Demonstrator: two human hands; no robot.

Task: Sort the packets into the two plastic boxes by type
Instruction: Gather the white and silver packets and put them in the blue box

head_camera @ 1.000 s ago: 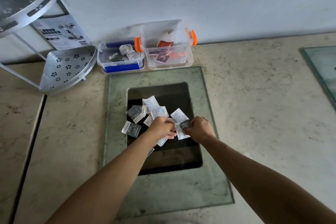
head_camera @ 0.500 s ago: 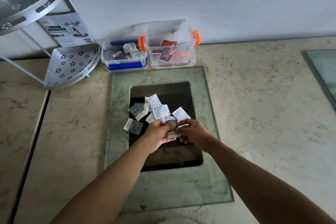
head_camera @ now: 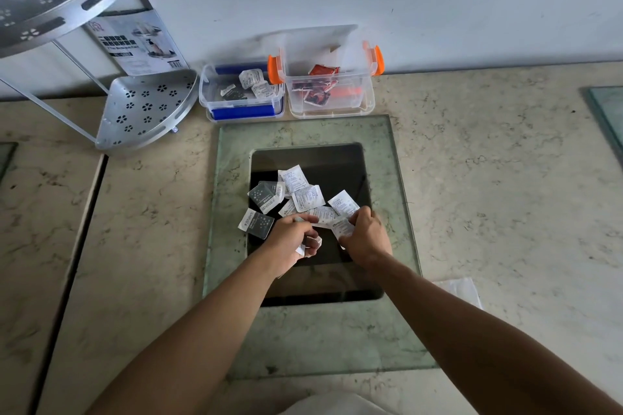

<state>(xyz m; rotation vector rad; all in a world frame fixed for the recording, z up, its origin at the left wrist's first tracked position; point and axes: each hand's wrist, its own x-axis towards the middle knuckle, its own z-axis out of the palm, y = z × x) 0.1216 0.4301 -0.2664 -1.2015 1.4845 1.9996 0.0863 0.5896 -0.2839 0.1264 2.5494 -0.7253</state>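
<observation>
Several white and grey packets lie in a loose pile on a glass pane over a dark opening. My left hand is curled around a few white packets at the pile's near edge. My right hand pinches a white packet beside it. At the wall stand two clear plastic boxes: the blue-clipped box on the left holds white and grey packets, and the orange-clipped box on the right holds red packets.
A metal corner shelf rack and its printed carton stand at the back left. Another glass pane shows at the right edge. A white sheet lies on the marble counter by my right forearm.
Both hands shifted slightly nearer within the pile. My left hand has gathered packets into its palm, and my right hand has taken hold of a white packet.
</observation>
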